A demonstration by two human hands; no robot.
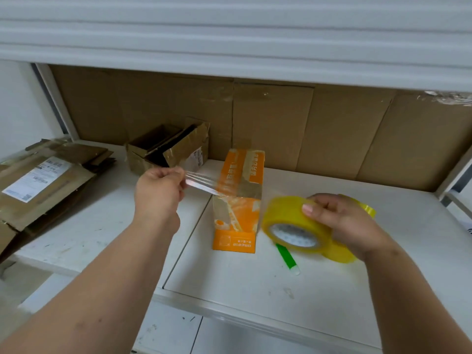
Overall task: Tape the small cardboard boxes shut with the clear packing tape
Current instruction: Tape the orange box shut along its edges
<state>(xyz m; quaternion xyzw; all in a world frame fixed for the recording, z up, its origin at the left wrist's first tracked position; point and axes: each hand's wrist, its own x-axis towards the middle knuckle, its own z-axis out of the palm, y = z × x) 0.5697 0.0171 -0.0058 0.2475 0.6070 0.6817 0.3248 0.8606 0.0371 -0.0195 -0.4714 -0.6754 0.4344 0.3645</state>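
An orange box [237, 200] stood upright on the white desk [255, 290]. Just left of the box, the left hand [158, 190] pinched the free end of a clear tape strip [201, 183] whose other end stuck to the box top. Just right of the box, the right hand [342, 223] had its grip curled round the yellow tape roll [291, 221]. A green-handled tool [288, 259] lay under the roll. Behind the box and to its left sat an open brown box [166, 149].

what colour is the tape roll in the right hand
Translucent yellow, with a white inner core. The head view shows the tape roll held by the right hand.
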